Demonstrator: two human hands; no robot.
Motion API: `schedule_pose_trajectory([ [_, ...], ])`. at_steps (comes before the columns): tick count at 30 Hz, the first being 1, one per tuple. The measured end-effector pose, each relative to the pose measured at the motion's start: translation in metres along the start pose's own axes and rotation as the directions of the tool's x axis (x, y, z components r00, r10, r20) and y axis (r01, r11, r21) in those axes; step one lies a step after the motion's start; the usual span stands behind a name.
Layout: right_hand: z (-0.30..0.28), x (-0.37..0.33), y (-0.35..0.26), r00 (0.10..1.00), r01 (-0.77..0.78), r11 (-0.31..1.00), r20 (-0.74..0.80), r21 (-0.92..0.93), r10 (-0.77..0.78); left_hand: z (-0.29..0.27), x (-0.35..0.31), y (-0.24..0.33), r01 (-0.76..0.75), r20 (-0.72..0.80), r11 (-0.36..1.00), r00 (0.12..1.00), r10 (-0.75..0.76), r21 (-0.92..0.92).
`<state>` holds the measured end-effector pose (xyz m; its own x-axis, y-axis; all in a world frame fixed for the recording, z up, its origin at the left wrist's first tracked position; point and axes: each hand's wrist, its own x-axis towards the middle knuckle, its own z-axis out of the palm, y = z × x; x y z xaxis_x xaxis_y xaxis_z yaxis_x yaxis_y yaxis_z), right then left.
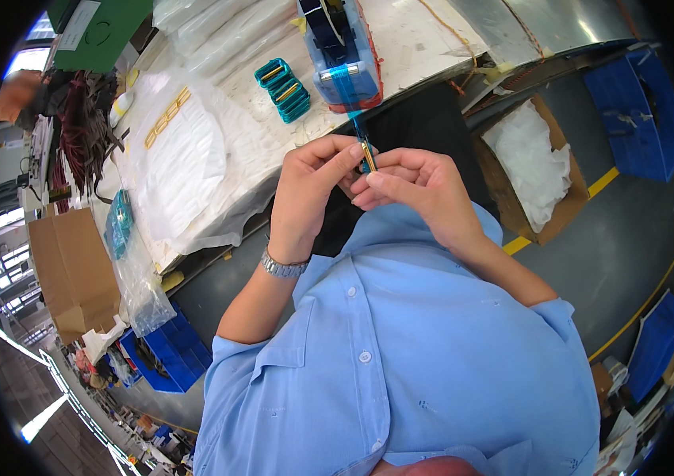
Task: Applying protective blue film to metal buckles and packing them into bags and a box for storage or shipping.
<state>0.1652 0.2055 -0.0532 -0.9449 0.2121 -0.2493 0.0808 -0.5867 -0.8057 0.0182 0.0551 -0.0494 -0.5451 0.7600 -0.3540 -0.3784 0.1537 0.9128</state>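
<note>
My left hand (315, 176) and my right hand (426, 187) meet in front of my shirt, fingers pinching a small gold metal buckle (369, 159) between them. A strip of shiny blue film tape (345, 84) runs down from a blue tape dispenser (357, 57) at the table's front edge to the buckle. Some blue film lies against the buckle; how far round it goes is hidden by my fingers. Left of the dispenser sit several buckles wrapped in teal film (283, 90). Farther left, a row of bare gold buckles (167, 117) lies on white sheeting (194, 155).
A cardboard box (503, 170) with white plastic lining stands right of my arm. Blue bins (646, 119) lie beyond it, and another blue bin (166, 349) is at lower left. A brown carton (71, 274) and clear plastic bag (147, 293) are by the table's left end.
</note>
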Motion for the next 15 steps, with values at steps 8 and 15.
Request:
schedule_pose_trajectory([
  [8,-0.001,0.001,0.002,1.000,-0.005,1.000,-0.006,0.006,0.005,0.010,0.002,0.000,-0.028,-0.017,0.999,0.999,0.028,0.021],
  [15,-0.003,0.001,0.008,1.000,0.004,1.000,0.013,0.001,-0.004,0.009,0.004,-0.002,0.020,-0.071,1.000,0.997,-0.021,-0.004],
])
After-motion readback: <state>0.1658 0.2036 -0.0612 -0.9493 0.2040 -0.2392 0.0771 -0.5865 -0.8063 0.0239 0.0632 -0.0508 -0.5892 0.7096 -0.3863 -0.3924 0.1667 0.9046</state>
